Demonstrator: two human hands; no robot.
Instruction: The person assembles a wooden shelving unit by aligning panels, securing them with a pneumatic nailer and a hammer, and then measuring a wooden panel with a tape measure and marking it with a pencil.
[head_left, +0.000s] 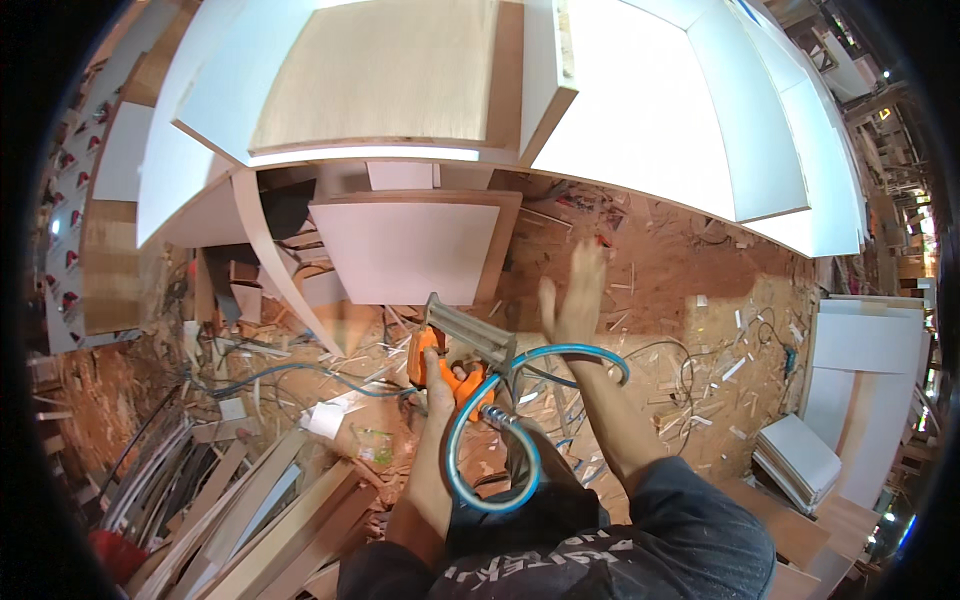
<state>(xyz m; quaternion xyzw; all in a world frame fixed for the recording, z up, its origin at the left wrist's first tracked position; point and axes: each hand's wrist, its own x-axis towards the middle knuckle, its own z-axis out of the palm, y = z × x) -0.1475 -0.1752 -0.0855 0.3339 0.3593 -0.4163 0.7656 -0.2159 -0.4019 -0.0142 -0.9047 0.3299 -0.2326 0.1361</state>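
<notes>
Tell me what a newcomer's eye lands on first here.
First, the orange nail gun at centre, held in the left hand, with a blue hose looping below it. Beside it, the right hand is raised open with fingers spread, holding nothing. Above both, big white panels fill the top, over a floor strewn with sawdust and wood offcuts.

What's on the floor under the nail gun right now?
Under the orange nail gun, held in the left hand, lie wood offcuts and sawdust on the floor. Its blue air hose loops below. The gun, hand and hose cover the spot directly beneath.
</notes>
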